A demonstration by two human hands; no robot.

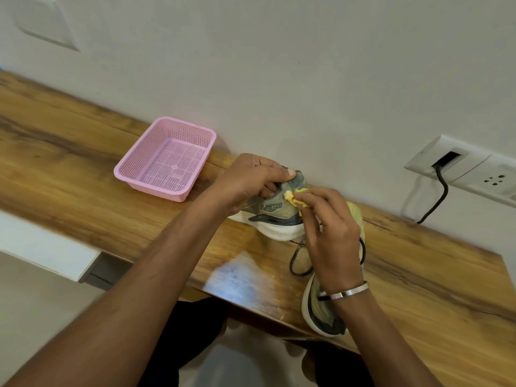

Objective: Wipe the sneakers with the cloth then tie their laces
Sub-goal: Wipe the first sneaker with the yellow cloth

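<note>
A grey-green sneaker (275, 212) with a white sole stands on the wooden table (83, 174) against the wall. My left hand (248, 181) grips its heel collar from above. My right hand (329, 233) pinches a small yellow cloth (293, 198) against the sneaker's side near the heel. A dark lace (297, 259) hangs loose on the table below it. The second sneaker (321, 311) lies near the table's front edge, partly hidden under my right wrist.
An empty pink plastic basket (167, 159) sits left of the sneakers by the wall. A wall socket plate (469, 166) with a black cable (438, 196) is at the right. The table's front edge runs diagonally just below the second sneaker.
</note>
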